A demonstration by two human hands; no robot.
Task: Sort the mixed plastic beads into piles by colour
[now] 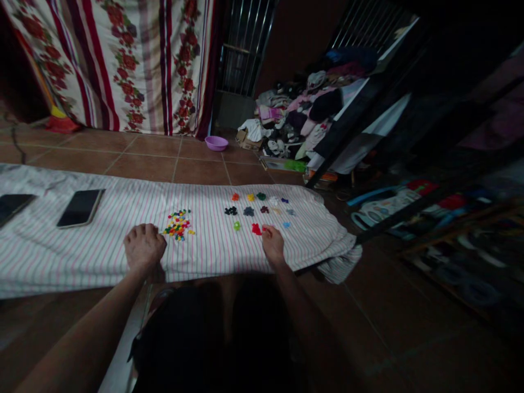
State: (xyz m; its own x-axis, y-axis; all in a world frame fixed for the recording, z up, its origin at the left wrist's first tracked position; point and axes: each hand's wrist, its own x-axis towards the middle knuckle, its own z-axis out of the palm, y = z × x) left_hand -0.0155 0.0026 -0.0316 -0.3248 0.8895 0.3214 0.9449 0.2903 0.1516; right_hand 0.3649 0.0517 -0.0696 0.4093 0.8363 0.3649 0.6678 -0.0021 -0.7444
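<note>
A striped cloth lies across the tiled floor. On it sits a mixed pile of small coloured beads, and to its right several small heaps sorted by colour. My left hand rests on the cloth as a loose fist just left of the mixed pile. My right hand lies beside a red heap, fingertips pinched together at it; what they hold is too small to make out.
Two dark phones lie on the cloth's left part. A purple bowl stands on the floor behind. A heap of clothes and a dark frame fill the right side. A floral curtain hangs at the back.
</note>
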